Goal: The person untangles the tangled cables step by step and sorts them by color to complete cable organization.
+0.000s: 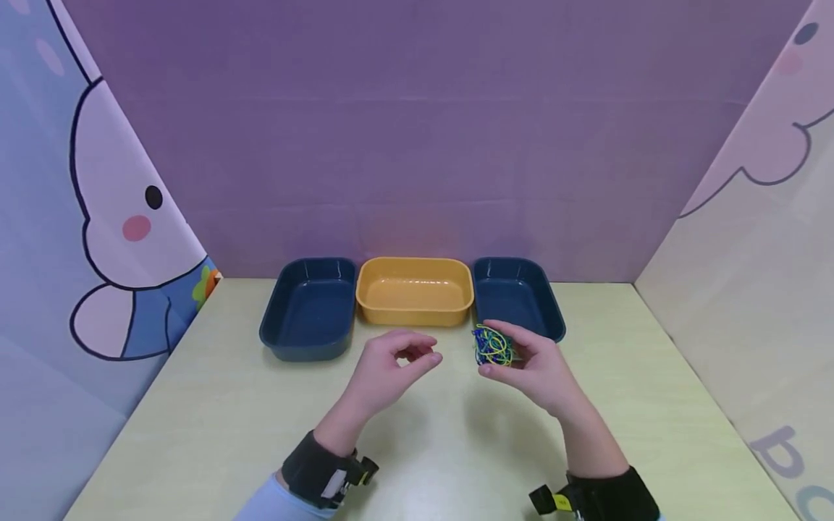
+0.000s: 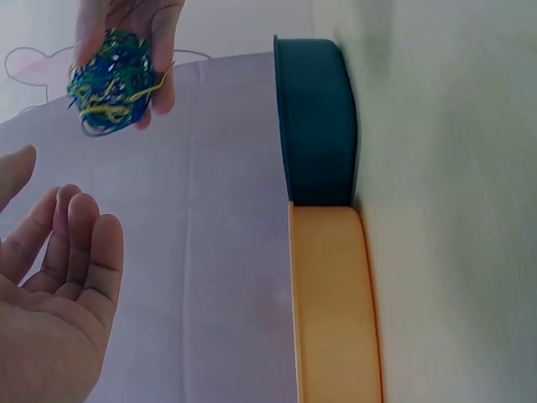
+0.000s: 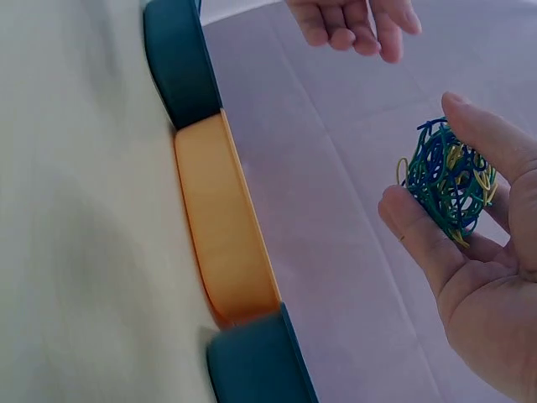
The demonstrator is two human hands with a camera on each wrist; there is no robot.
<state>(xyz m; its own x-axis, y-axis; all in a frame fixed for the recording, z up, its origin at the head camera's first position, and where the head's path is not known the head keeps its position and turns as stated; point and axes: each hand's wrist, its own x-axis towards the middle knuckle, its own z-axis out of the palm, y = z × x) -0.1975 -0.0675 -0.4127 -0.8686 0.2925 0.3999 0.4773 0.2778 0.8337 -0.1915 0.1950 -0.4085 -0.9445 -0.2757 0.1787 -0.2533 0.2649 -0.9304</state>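
A tangled ball of thin blue, green and yellow strands (image 1: pixel 493 346) is held in my right hand (image 1: pixel 537 365), between thumb and fingers, above the table. In the right wrist view the strand ball (image 3: pixel 449 180) sits between the thumb and the fingertips, with a few loops sticking out. My left hand (image 1: pixel 393 369) hovers to its left, apart from the ball, with fingers loosely bent. Nothing lies in the left palm (image 2: pixel 50 336) in the left wrist view. Whether the strands are wire or rubber bands, I cannot tell.
Along the back of the pale table (image 1: pixel 443 463) three trays stand side by side: a dark blue one (image 1: pixel 309 350) at left, a yellow one (image 1: pixel 414 317) in the middle, another dark blue one (image 1: pixel 521 289) at right. A purple backdrop (image 1: pixel 417 130) rises behind them.
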